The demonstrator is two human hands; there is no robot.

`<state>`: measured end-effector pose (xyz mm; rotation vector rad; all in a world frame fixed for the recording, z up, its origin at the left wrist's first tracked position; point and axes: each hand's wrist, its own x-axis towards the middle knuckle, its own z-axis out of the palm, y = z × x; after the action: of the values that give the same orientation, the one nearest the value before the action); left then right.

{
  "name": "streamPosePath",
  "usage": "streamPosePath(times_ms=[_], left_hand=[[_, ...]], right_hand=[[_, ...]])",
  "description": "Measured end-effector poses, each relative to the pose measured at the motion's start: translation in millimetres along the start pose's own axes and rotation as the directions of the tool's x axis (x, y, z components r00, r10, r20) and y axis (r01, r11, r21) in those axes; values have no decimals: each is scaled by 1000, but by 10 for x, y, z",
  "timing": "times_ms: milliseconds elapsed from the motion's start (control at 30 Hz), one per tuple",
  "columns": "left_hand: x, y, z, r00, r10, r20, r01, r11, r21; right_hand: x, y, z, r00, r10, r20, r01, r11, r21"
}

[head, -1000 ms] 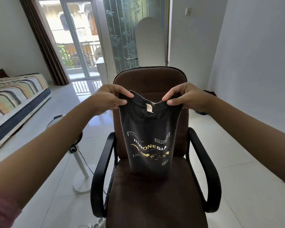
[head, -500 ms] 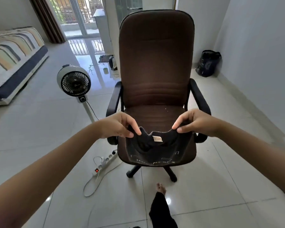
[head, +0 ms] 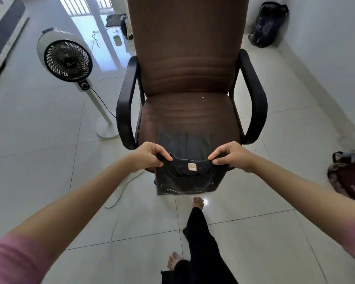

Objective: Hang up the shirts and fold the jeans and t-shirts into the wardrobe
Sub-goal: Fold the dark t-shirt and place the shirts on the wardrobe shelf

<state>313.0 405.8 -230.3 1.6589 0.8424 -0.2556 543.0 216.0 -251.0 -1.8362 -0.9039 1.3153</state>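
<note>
Glossy white floor tiles run across the whole room, and daylight from a doorway at the top glares off them. At far left a dark mattress edge cuts across the corner. Next to it stands a white pedestal fan with a black grille, its thin pole reaching down to a round base just beside the chair; a black cord hangs from its neck. A white cable loops on the tiles below the left forearm.

In the middle is a brown office chair with black armrests, its seat facing the camera. A black t-shirt is folded narrow; its far end lies flat on the front part of the seat and its collar end hangs over the seat's front edge, showing a small tan neck label and faint white print. The left hand pinches the left corner of the collar between thumb and curled fingers. The right hand pinches the right corner the same way, so the collar edge is stretched between them. Both forearms end in pink sleeves at the lower corners.

Below the shirt, two bare feet and black trouser legs stand on the tiles. A black plastic bag sits against the white wall at upper right, and a dark backpack lies at the right edge.
</note>
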Motion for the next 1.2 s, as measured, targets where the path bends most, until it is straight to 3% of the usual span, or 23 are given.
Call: streamPosePath(times_ms=[233, 333, 500, 667, 800, 1067, 1133, 1200], left_hand=[[949, -58, -368, 961, -20, -276, 59, 989, 134], [1451, -174, -525, 933, -23, -358, 83, 985, 153], [2199, -459, -713, 859, -105, -501, 203, 969, 143], [2763, -771, -726, 784, -316, -534, 288, 948, -139], [3051, -906, -702, 756, -375, -537, 299, 927, -227], [3201, -1027, -563, 731, -301, -612, 267, 952, -149], [3107, -1071, -509, 719, -267, -642, 254, 960, -116], [2961, -1119, -424, 700, -304, -647, 237, 953, -191]], right_hand=[[1072, 181, -395, 999, 18, -46, -22, 996, -89], [1610, 301, -516, 991, -31, -128, 0, 972, -234], [2374, 650, -609, 949, -20, -316, -68, 962, -266], [2836, 1052, -573, 909, 114, -400, -189, 970, -153], [2971, 1322, -531, 859, 209, -467, -253, 967, -34], [2982, 1439, -377, 771, 282, -571, -263, 958, 118], [2880, 1455, -273, 739, 266, -619, -267, 959, 93], [2730, 1472, -149, 706, 243, -666, -295, 955, 35]])
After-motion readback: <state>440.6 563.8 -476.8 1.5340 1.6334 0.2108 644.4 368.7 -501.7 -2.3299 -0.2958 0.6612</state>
